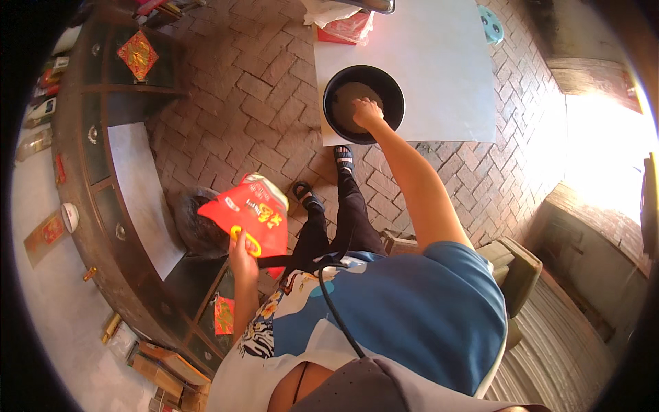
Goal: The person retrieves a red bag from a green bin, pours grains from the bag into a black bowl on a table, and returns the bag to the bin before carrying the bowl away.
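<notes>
A red bag [255, 214] with yellow printing hangs by its yellow handle [245, 240], around which my left hand [241, 255] is closed. At the near-left corner of the white table stands a round black pot [331, 132]. Inside it lies a layer of greyish-brown, grainy stuff [348, 96]; its kind I cannot make out. My right hand [368, 113] reaches down into the pot, over the right part of this layer. Its fingers look curled, and whatever they hold is hidden.
A red box with clear plastic [347, 29] and a metal tray edge [374, 5] sit on the far side of the table [446, 75]. To the left is a dark drawer cabinet [103, 199]. A bin lined with dark plastic [195, 220] stands behind the bag. Brick paving [254, 89] covers the floor.
</notes>
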Demonstrator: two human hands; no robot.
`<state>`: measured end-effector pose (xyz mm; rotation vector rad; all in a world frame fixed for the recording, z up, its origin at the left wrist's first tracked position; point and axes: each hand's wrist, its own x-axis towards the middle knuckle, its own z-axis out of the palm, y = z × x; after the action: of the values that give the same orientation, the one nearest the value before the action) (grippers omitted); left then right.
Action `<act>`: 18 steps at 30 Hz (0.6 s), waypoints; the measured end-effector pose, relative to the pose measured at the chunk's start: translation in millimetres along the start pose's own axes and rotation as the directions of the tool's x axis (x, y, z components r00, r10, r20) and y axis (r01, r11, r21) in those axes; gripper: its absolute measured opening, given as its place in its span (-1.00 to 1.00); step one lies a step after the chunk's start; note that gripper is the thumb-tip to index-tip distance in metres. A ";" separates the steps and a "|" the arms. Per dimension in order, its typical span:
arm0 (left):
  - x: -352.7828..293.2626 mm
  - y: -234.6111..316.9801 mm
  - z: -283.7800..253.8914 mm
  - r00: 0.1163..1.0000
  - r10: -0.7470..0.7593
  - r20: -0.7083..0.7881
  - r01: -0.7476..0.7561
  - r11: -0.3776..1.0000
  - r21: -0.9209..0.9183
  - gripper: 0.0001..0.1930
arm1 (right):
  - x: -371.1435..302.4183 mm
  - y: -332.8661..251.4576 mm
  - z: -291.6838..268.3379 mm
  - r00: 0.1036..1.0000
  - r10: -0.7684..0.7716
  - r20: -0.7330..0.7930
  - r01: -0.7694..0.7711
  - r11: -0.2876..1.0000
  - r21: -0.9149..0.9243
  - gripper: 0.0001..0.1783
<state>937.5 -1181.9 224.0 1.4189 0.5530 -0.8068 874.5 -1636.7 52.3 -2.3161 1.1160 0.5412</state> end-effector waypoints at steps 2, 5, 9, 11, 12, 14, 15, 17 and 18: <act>-2.7 -11.5 -1.4 0.993 0.019 -0.118 -0.007 0.995 0.098 -0.93 | 40.9 26.9 45.0 0.992 -0.121 0.021 0.121 0.992 -0.029 -0.54; -6.7 -21.0 4.8 0.959 0.090 -0.267 -0.031 0.976 0.216 -0.93 | 60.6 29.2 77.2 0.984 -0.164 0.068 0.176 0.948 -0.264 -0.39; 6.6 -16.2 15.0 0.955 0.049 -0.292 -0.040 0.999 0.035 -0.87 | 72.4 40.7 102.2 0.972 -0.231 0.052 0.233 0.888 -0.398 -0.34; 7.3 -17.5 13.8 0.949 -0.018 -0.315 -0.003 0.998 -0.068 -0.85 | 72.4 37.5 87.8 0.976 -0.212 0.043 0.216 0.947 -0.238 -0.37; 7.7 -17.7 14.0 0.946 -0.050 -0.321 0.012 0.993 -0.120 -0.84 | 76.0 41.0 80.0 0.987 -0.155 0.053 0.158 0.986 -0.060 -0.40; 8.7 -16.5 17.7 0.938 -0.092 -0.334 0.033 0.984 -0.178 -0.82 | 83.1 56.5 64.4 0.990 -0.108 0.091 0.101 0.992 0.070 -0.48; 9.2 -16.2 19.2 0.934 -0.114 -0.338 0.045 0.978 -0.205 -0.82 | 87.8 70.1 58.9 0.987 -0.117 0.110 0.115 0.993 0.022 -0.53; 8.2 -27.0 9.4 0.936 -0.147 -0.320 0.074 0.970 -0.231 -0.80 | 85.7 73.5 47.6 0.982 -0.116 0.150 0.118 0.993 -0.004 -0.60; 6.0 -35.7 4.3 0.933 -0.165 -0.321 0.083 0.964 -0.254 -0.79 | 75.9 59.1 24.7 0.978 -0.114 0.174 0.114 0.993 0.013 -0.63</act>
<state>913.3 -1185.9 197.0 1.3150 0.9827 -0.5726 868.2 -1698.8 -24.9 -2.2642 0.8959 0.6838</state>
